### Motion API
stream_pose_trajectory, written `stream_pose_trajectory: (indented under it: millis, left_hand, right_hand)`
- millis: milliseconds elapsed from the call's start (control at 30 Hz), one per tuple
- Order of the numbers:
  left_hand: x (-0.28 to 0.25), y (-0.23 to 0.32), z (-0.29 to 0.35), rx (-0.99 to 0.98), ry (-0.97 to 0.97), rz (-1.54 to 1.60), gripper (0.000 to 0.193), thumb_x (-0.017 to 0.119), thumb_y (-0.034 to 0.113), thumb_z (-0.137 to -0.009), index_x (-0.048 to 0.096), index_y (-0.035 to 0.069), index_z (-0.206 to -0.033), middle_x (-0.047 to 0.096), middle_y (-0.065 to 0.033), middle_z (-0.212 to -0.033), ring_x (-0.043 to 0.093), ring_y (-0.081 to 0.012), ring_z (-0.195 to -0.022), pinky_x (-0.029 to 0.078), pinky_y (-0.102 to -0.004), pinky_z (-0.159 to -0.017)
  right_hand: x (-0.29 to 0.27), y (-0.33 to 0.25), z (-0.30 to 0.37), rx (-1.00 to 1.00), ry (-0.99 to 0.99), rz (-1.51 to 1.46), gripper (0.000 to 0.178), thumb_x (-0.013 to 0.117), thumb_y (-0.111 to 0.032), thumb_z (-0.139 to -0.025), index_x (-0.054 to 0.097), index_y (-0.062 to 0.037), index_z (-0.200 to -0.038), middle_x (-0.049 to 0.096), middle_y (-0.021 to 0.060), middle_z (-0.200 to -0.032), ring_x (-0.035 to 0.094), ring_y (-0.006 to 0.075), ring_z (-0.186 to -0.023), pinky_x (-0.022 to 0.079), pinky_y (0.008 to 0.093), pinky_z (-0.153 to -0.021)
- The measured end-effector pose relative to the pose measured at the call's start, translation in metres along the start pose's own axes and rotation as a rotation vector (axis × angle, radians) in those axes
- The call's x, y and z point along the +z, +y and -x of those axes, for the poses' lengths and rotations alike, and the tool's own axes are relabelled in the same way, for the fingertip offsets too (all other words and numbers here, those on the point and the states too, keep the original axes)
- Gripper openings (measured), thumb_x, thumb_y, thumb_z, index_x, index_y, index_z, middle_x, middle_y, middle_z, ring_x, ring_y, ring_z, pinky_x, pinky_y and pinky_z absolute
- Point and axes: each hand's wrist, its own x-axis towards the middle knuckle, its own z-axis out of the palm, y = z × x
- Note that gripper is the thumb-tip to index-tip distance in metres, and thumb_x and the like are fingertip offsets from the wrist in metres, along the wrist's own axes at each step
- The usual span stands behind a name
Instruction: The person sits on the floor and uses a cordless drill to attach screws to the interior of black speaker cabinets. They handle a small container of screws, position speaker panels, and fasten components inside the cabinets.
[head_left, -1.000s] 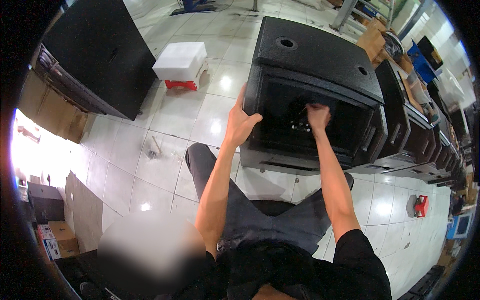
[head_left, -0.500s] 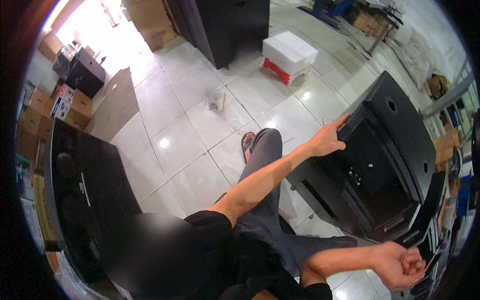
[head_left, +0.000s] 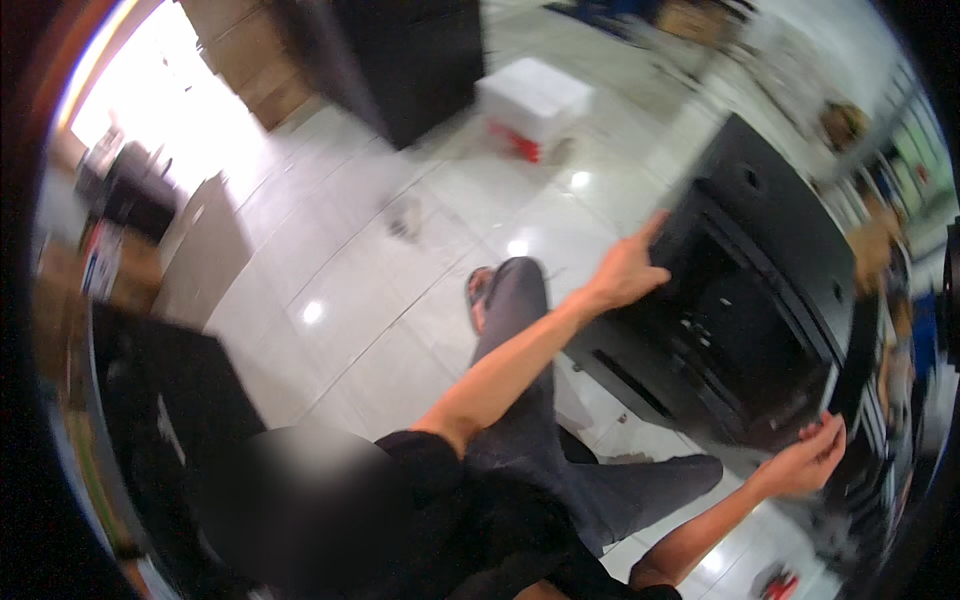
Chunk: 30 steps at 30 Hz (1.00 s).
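A large black speaker-like cabinet (head_left: 770,240) with round holes and a deep recess leans on my right side. My left hand (head_left: 627,275) grips its near-left edge, index finger stretched along the rim and thumb against the side. Several small white bits (head_left: 697,333) lie inside the recess. My right hand (head_left: 808,460) is at the cabinet's lower right corner, its fingers pinched together. A black strip (head_left: 862,345) rises just above those fingertips; motion blur hides whether they hold it.
Left of me stands another black cabinet (head_left: 160,380). Farther off are a tall black box (head_left: 400,60), a white foam box (head_left: 537,95) on a red stool (head_left: 515,142), and cardboard boxes (head_left: 130,265). A red-and-black object (head_left: 778,583) lies on the tiled floor (head_left: 350,270) at lower right.
My right hand has moved up to the cabinet's lower corner, from a loose curl to a pinch. My left hand stays on the edge. The whole view has shifted and blurred.
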Motion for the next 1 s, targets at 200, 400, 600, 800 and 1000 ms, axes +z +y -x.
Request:
stream_pose_trajectory:
  millis: [200,400,600,800,1000]
  left_hand:
    - [-0.006,-0.021,-0.012,-0.003,0.066,0.015,0.077,0.059,0.007,-0.066,0.037,-0.008,-0.139,0.055,-0.0243,-0.127,0.055,-0.028,-0.116,0.041,-0.0327,-0.1]
    - [0.003,-0.009,-0.003,0.049,0.097,-0.012,0.071,0.057,0.005,-0.067,0.041,-0.007,-0.136,0.052,-0.0203,-0.129,0.047,-0.0271,-0.122,0.029,-0.0316,-0.107]
    - [0.001,-0.004,0.006,-0.018,0.147,0.0,0.06,0.058,0.006,-0.067,0.049,-0.006,-0.125,0.06,-0.0159,-0.111,0.055,-0.0256,-0.102,0.038,-0.0313,-0.096]
    - [0.0,0.002,0.007,-0.018,0.221,0.001,0.052,0.057,0.006,-0.066,0.053,-0.005,-0.117,0.059,-0.0119,-0.102,0.053,-0.0213,-0.093,0.04,-0.0292,-0.089]
    - [-0.001,0.002,0.006,-0.098,0.143,-0.004,0.055,0.059,0.006,-0.064,0.052,-0.006,-0.118,0.06,-0.011,-0.099,0.054,-0.02,-0.089,0.042,-0.0297,-0.087]
  right_hand:
    - [-0.041,0.098,-0.089,0.033,0.09,0.248,0.025,0.061,-0.021,-0.09,0.066,0.0016,-0.098,0.068,0.0089,-0.09,0.061,0.0164,-0.08,0.048,0.0281,-0.074]
    - [-0.074,0.143,-0.181,-0.074,0.016,0.595,0.027,0.062,-0.027,-0.087,0.067,-0.0006,-0.092,0.068,0.0126,-0.079,0.065,0.027,-0.074,0.05,0.0374,-0.07]
    - [-0.041,0.22,-0.288,-0.115,-0.246,0.896,0.032,0.063,-0.032,-0.085,0.067,-0.0026,-0.098,0.067,0.0176,-0.096,0.061,0.0356,-0.095,0.049,0.0459,-0.082]
    - [0.031,0.239,-0.375,-0.311,-0.283,1.141,0.043,0.064,-0.033,-0.084,0.059,-0.0016,-0.112,0.059,0.0219,-0.118,0.051,0.0358,-0.119,0.042,0.0451,-0.098]
    - [0.048,0.287,-0.421,-0.135,-0.36,1.14,0.031,0.069,-0.022,-0.08,0.065,0.0029,-0.097,0.067,0.0251,-0.094,0.066,0.0385,-0.09,0.052,0.048,-0.079]
